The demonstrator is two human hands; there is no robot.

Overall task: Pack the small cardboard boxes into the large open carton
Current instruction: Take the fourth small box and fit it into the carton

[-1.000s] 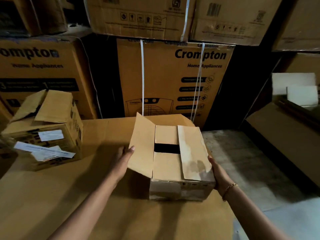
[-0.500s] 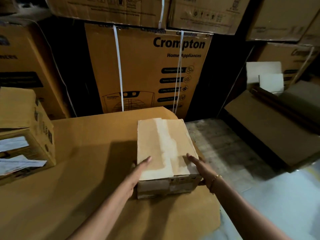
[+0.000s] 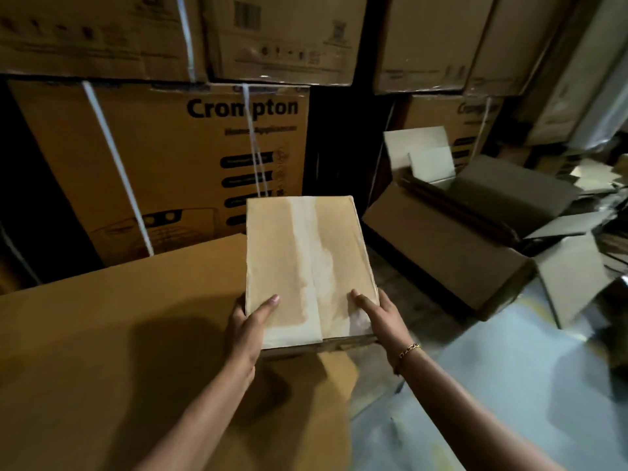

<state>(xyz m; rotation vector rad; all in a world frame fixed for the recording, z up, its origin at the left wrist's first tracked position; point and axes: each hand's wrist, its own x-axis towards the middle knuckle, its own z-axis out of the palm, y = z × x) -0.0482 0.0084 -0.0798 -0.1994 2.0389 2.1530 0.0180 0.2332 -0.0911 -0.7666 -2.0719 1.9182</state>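
location type: storeroom or warehouse for boxed goods; evidence follows; brown shipping cartons [image 3: 424, 39] are stacked in at least two tiers across the back wall; the front carton [image 3: 190, 205] carries printed "crompton" lettering [image 3: 243, 108] with a home appliances line beneath; white strapping bands [image 3: 117, 175] run down the carton faces; the upper cartons [image 3: 282, 39] show a barcode [image 3: 247, 15] and a row of handling symbols [image 3: 289, 54]; an open carton [image 3: 441, 239] with spread flaps stands on the floor [image 3: 509, 385] at right; loose cardboard pieces [image 3: 594, 175] lie beyond it at far right; the floor is pale grey and hard; a large flat cardboard surface [image 3: 102, 334] occupies the foreground; lighting is dim
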